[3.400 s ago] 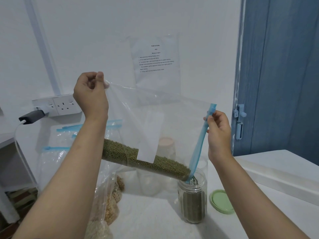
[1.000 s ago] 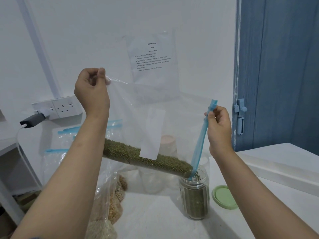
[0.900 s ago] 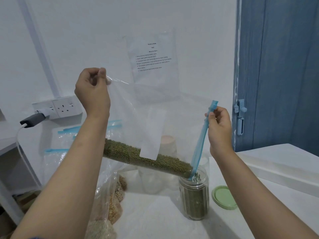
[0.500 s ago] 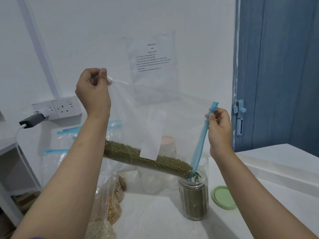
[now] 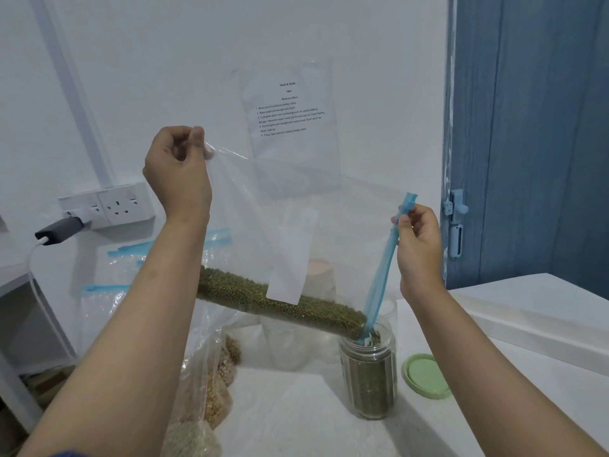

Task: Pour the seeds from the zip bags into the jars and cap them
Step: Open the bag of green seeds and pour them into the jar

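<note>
A clear zip bag [image 5: 296, 206] hangs tilted over the table, a band of green seeds [image 5: 280, 305] lying along its lower edge. My left hand [image 5: 179, 169] pinches the bag's upper left corner. My right hand [image 5: 418, 245] pinches the blue zip strip [image 5: 382, 278] near its top. The strip's lower end dips into the mouth of a clear jar [image 5: 370, 377], which is mostly full of green seeds. A green lid [image 5: 425, 376] lies flat on the table just right of the jar.
More zip bags with pale and yellow seeds [image 5: 211, 390] lean at the left. Empty clear jars [image 5: 296, 344] stand behind the held bag. A wall socket with a plugged charger [image 5: 59, 227], a taped paper sheet [image 5: 290, 110], a blue door [image 5: 534, 143] and a white ledge [image 5: 534, 311] surround the table.
Both hands keep their hold with only slight shifts. The seed band in the bag has thinned a little and the jar's level has risen.
</note>
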A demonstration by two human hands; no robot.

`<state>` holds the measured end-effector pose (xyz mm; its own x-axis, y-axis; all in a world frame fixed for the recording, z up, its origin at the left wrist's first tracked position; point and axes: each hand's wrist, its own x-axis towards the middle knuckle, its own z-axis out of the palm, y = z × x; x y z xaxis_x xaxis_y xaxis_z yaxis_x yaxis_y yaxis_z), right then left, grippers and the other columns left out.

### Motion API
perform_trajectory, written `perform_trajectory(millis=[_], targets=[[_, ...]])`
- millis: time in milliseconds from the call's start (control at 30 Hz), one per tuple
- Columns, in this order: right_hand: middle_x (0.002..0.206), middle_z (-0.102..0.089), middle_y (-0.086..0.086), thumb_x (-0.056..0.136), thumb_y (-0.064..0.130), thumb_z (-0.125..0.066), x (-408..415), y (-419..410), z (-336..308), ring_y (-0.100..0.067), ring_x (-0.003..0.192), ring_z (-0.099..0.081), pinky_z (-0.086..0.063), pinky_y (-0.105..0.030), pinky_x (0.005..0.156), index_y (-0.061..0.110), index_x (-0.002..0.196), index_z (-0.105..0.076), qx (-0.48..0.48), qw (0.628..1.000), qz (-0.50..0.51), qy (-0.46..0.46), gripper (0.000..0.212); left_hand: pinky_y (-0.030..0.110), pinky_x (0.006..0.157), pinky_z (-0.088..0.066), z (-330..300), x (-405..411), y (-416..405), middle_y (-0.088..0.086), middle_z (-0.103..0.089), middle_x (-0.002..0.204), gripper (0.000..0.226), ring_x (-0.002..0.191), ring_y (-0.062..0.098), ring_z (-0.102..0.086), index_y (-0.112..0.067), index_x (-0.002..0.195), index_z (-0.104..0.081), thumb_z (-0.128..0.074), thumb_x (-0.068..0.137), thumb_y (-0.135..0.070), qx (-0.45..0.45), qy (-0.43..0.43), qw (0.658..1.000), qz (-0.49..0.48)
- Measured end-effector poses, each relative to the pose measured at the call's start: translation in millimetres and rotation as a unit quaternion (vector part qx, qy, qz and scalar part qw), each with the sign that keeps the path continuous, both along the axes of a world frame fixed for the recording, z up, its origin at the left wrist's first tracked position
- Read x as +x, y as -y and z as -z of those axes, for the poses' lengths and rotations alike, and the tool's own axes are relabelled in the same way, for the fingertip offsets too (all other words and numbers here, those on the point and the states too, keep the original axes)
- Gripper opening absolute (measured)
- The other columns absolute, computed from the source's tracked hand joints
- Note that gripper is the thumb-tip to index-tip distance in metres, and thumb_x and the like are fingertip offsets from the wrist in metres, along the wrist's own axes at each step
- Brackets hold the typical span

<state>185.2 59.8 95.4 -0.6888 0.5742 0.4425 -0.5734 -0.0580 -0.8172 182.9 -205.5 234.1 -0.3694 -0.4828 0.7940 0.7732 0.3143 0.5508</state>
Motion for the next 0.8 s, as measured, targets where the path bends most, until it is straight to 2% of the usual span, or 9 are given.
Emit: perform_trajectory(millis=[500, 800], targets=[[0.091, -0.063, 0.014, 0.104, 0.013, -0.045, 1.2, -0.7, 2.1, -0.004, 0.092, -0.057, -0.046, -0.024, 0.09, 0.033, 0.097, -0.054, -0.006, 1.0, -0.004, 0.0, 0.023, 0.021, 0.079, -0.052, 0.6, -0.1, -1.8, -0.005, -0.067, 0.07, 0.017, 0.07, 0.006, -0.064, -0.032, 0.079, -0.059, -0.063, 0.094, -0.026, -0.011, 0.003, 1.0, -0.008], [0.092, -0.063, 0.014, 0.104, 0.013, -0.045, 1.1, 0.3, 2.7, -0.005, 0.093, -0.057, -0.046, -0.025, 0.091, 0.032, 0.098, -0.054, -0.003, 1.0, -0.007, -0.001, 0.023, 0.03, 0.084, -0.053, 0.8, -0.2, 0.0, -0.01, -0.065, 0.065, 0.016, 0.071, 0.01, -0.066, -0.033, 0.079, -0.059, -0.064, 0.093, -0.027, -0.011, 0.006, 1.0, 0.0]])
